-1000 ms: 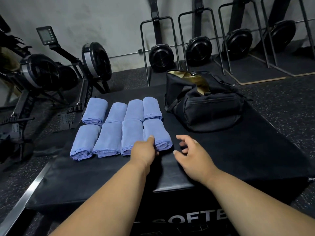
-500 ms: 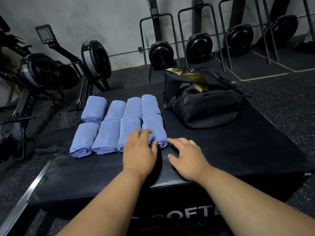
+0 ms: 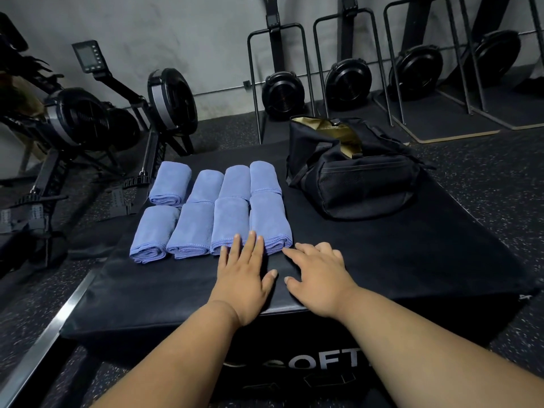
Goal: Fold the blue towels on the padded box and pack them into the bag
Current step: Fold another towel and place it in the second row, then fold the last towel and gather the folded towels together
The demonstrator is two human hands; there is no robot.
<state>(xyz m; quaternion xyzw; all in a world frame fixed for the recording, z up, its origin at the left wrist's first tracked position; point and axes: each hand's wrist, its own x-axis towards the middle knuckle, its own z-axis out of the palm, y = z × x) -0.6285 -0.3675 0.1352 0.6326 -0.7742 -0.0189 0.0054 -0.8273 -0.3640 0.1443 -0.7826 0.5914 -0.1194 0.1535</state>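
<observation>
Eight blue towels (image 3: pixel 212 210) sit folded on the padded box (image 3: pixel 382 260), two rows of four, packed side by side (far-left pair has a small gap from the rest). Near row's folded edges face the person. All on the left half of the box top.

Left hand (image 3: pixel 243 278): flat, palm down on the box just in front of the near row. Fingers straight and spread, not gripping anything. Fingertips (image 3: pixel 251 235) lie over the near edge of the third towel (image 3: pixel 231 222) and reach the seam next to the rightmost near towel (image 3: pixel 269 222). Thumb points right, resting on the box.

Right hand (image 3: pixel 319 275): palm down on the box, just beside the left hand, thumbs nearly touching. Fingers relaxed, slightly bent, holding nothing. Index fingertip (image 3: pixel 287 251) touches the near right corner of the rightmost near towel; the other fingers rest on bare box surface.

Black bag (image 3: pixel 353 184) sits on the far right of the box top, just right of the far row, close to the towels but apart from them. It's open at the top, tan lining visible (can't tell what's inside). No towel in it that I can see.

Around the box: rowing machines (image 3: pixel 88 119) on the floor at left, more stored upright (image 3: pixel 282 89) along the back wall. Speckled dark floor (image 3: pixel 485 178). White lettering on the box front, partly cut off by the arms.
</observation>
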